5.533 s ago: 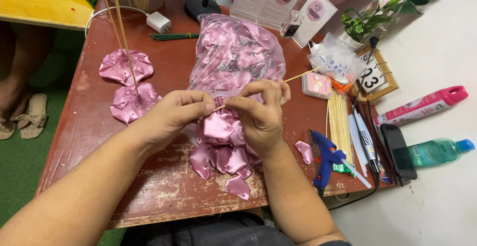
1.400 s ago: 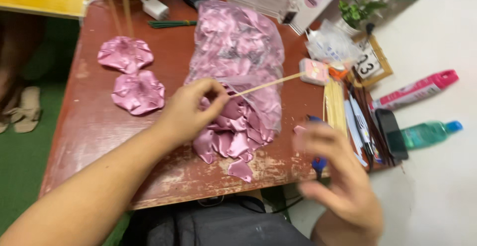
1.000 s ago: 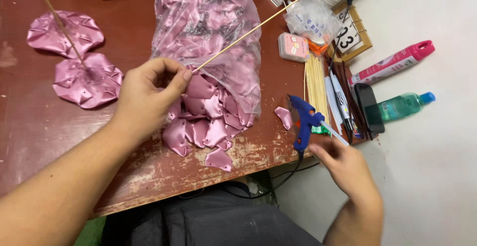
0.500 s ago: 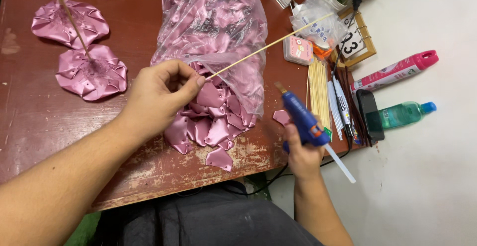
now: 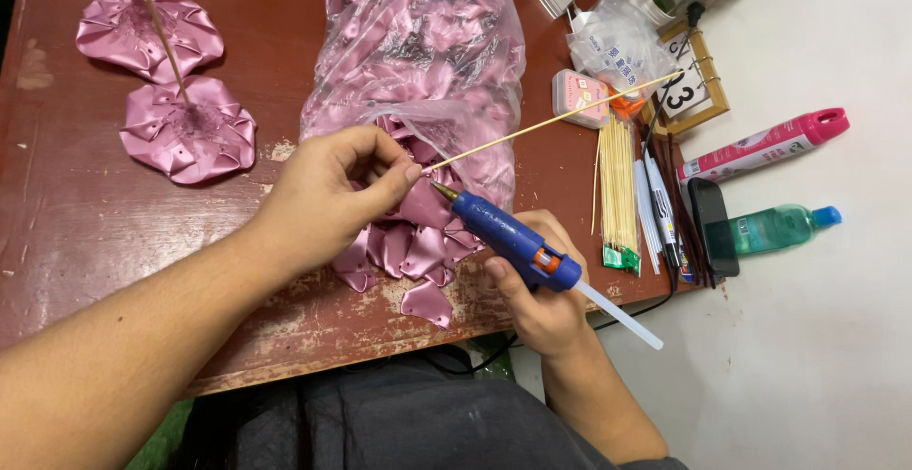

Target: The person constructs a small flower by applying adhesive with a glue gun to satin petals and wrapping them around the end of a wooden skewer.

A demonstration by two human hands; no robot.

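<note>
A worn red-brown wooden table (image 5: 85,233) carries everything. Biggest on it is one clear plastic bag (image 5: 418,62) stuffed with pink satin petals, a loose heap of the same petals (image 5: 408,247) spilling from its mouth toward the near edge. Left of the bag lie two finished pink satin flowers (image 5: 188,128), touching each other, with thin sticks rising from them.

The left hand (image 5: 328,195) pinches one bamboo skewer (image 5: 551,121) between thumb and fingers above the petal heap; the skewer slants up to the right, over the table. The right hand (image 5: 541,290) is closed around one blue hot glue gun (image 5: 503,233), its nozzle just beside the pinched end of the skewer and a clear glue stick jutting from its back.

Along the right edge lie one bundle of skewers (image 5: 617,195) and several pens (image 5: 660,214). Off the table, on the pale floor, are two bottles: a pink one (image 5: 769,142) and a green one (image 5: 779,228).
</note>
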